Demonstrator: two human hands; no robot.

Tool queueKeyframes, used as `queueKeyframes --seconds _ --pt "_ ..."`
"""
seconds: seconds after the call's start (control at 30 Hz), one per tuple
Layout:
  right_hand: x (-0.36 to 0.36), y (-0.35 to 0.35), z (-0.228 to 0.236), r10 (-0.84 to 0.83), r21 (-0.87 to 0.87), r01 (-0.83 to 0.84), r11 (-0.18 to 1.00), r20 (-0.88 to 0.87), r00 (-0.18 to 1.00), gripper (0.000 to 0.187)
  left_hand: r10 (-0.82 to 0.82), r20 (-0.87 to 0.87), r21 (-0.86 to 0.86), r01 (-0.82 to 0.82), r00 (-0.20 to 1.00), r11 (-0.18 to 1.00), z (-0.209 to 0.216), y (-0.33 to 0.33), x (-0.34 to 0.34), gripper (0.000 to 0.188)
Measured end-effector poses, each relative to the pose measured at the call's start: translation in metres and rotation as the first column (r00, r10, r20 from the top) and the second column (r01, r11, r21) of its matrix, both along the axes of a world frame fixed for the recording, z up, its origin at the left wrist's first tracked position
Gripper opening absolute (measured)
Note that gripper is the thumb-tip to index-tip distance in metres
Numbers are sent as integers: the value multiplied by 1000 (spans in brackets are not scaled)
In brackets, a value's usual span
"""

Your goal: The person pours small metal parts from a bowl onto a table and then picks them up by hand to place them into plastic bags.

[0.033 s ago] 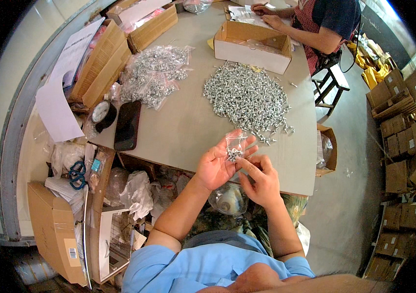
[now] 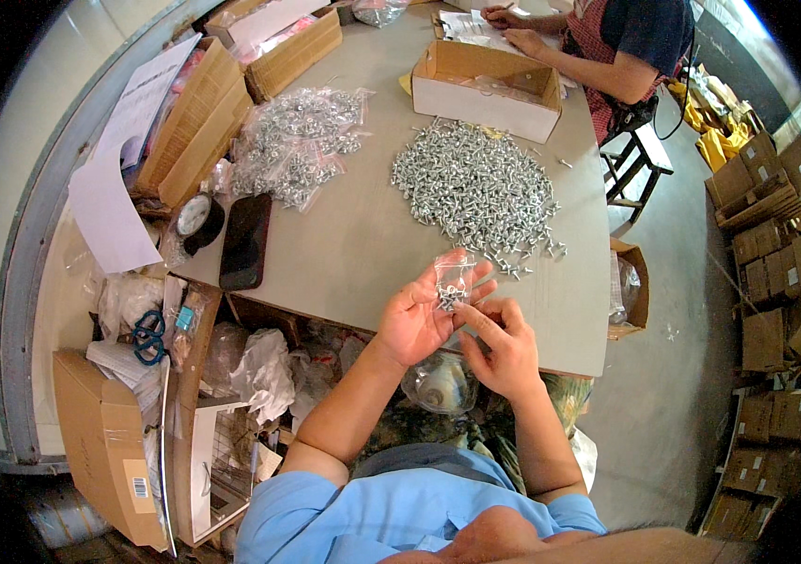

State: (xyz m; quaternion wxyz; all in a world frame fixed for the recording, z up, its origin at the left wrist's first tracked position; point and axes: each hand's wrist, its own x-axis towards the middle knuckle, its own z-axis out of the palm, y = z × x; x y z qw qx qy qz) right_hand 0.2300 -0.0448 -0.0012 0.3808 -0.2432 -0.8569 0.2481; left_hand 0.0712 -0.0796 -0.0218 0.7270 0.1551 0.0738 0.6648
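Your left hand lay palm up and open, fingers spread, with a small clear bag resting across them. A few screws sat in the bottom of that bag, at the end closest to your right hand. That hand had its index finger stretched out to the bag's lower part, the thumb held apart and the other fingers loosely bent; you were not gripping anything with it. You had both hands close together, over the near edge of the table.

Just beyond your fingertips spread a big heap of loose screws, and past the heap stood an open white box. Farther off, beyond your right hand, a co-worker sat at the table, a pen in one hand above some papers. Ahead and to the left of your left hand lay a pile of filled clear bags. Between that pile and the table's near edge was a black phone. Blue-handled scissors lay well out to the left of your left hand.
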Motion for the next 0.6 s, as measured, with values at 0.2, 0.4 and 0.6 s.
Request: queueKeyframes --seconds 0.2,0.4,0.6 --pt "0 0 2 -6 -12 6 1000 15 1000 40 5 -24 11 -5 1000 1000 -1 0 0 61" --pt "1 1 -1 13 6 -13 1000 11 1000 41 3 9 -15 -3 1000 1000 2 0 1 59" --pt "0 1 2 15 22 -15 1000 26 1000 43 1 14 -8 -1 1000 1000 2 0 1 59"
